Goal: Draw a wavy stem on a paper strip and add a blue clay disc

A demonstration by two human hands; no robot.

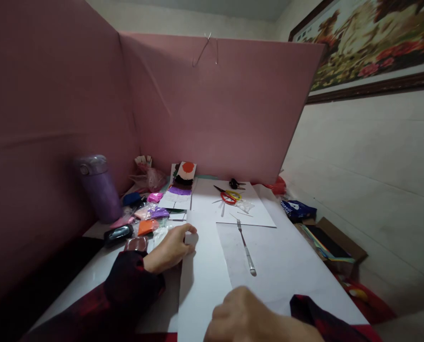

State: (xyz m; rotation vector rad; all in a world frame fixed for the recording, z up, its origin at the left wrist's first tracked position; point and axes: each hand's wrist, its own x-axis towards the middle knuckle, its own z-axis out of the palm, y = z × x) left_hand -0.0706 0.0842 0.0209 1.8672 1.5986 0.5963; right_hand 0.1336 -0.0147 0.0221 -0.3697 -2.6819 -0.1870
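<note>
A long white sheet of paper or card (207, 266) lies in front of me, its far end beside the left row of materials. My left hand (171, 249) is at its left edge, thumb and fingertips pinching that edge. Over the sheet's near right part, my right hand (245, 316) is curled closed, knuckles up; whatever its fingers hold is hidden. To the right of the sheet rests a fork (246, 249) with a patterned handle, touched by neither hand. Beyond it, scissors (229, 195) with red and yellow handles lie on a white board (265, 219).
Left of my left hand are an orange packet (147, 227), a purple packet (159, 212), a black glossy object (118, 234) and a purple bottle (100, 190). Keys (235, 184) lie at the back. Pink panels (212, 109) stand behind; a cardboard box (335, 242) is at the right.
</note>
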